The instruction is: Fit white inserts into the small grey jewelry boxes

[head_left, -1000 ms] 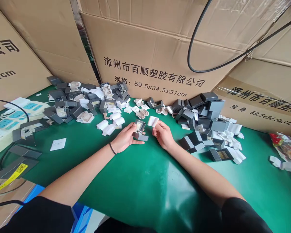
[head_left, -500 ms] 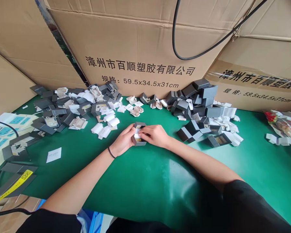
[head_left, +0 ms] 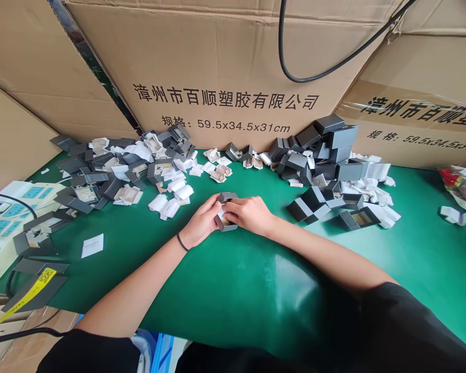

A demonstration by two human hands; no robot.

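Observation:
Above the middle of the green table, a small dark grey box (head_left: 228, 226) is between my two hands, with a pale insert showing inside it. My left hand (head_left: 203, 223) grips its left side, the thumb along the rim. From the right, my right hand (head_left: 252, 213) reaches into the box with bent fingers that press on the insert. Whether those fingertips pinch anything is hidden. Beyond my hands lie loose white and brown paper inserts (head_left: 177, 189).
Heaped grey boxes (head_left: 89, 178) with paper pieces lie left; another pile (head_left: 332, 150) stands right. Power strips (head_left: 13, 223) sit at the left edge, near a white card (head_left: 92, 245). Large cartons (head_left: 225, 57) wall the back, a black cable (head_left: 281, 46) hanging before them.
The view has shifted slightly. The box is tilted a little differently, and my right fingers have moved slightly in its opening. My left hand keeps its hold.

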